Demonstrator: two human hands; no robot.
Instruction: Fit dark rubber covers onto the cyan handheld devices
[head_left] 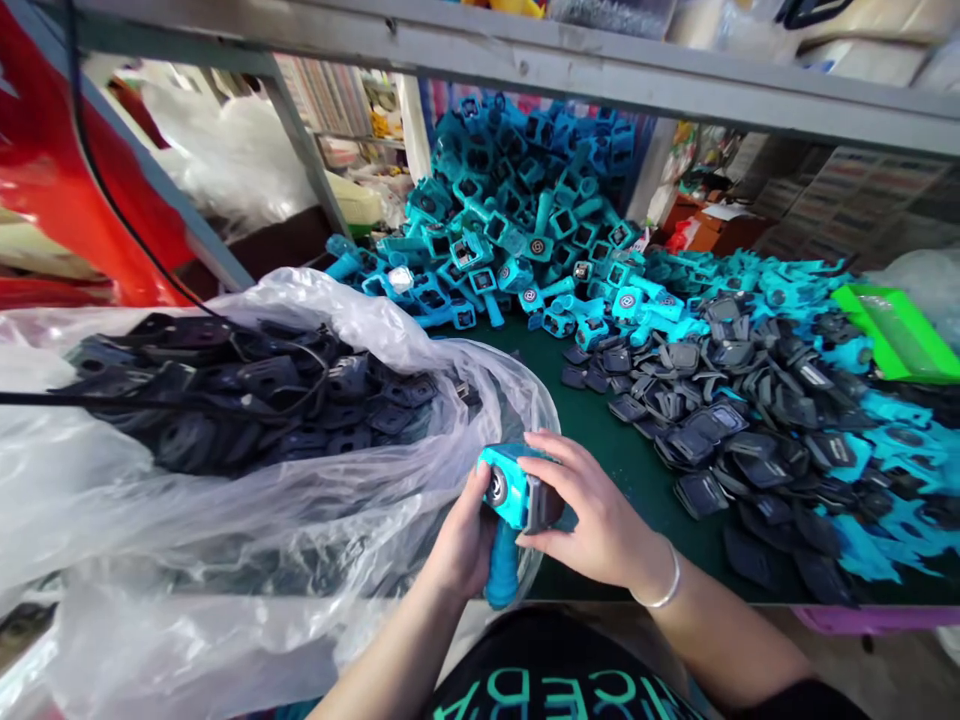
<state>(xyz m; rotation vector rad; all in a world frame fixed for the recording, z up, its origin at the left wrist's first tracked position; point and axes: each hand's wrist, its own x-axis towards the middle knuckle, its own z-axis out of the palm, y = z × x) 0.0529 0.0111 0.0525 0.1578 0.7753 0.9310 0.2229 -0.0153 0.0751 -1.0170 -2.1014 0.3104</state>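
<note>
A blue toy hammer [501,570] stands upright between my two hands, handle down, with a round emblem on the side of its head. My left hand [466,540] is wrapped around the hammer where head and handle meet, its thumb beside the emblem. A dark grey square cap [541,503] sits at the right end of the head. My right hand [600,505] is closed around that end, its fingers on the top and front and its thumb below. Whether the cap is fully seated I cannot tell.
Left, a clear plastic bag [360,305] holds black plastic parts [262,385]. Blue hammer bodies [525,220] are heaped at the back. Dark square caps [697,430] and flat blue pieces [885,520] lie right, near a green tray [900,335]. A metal beam [525,65] crosses above.
</note>
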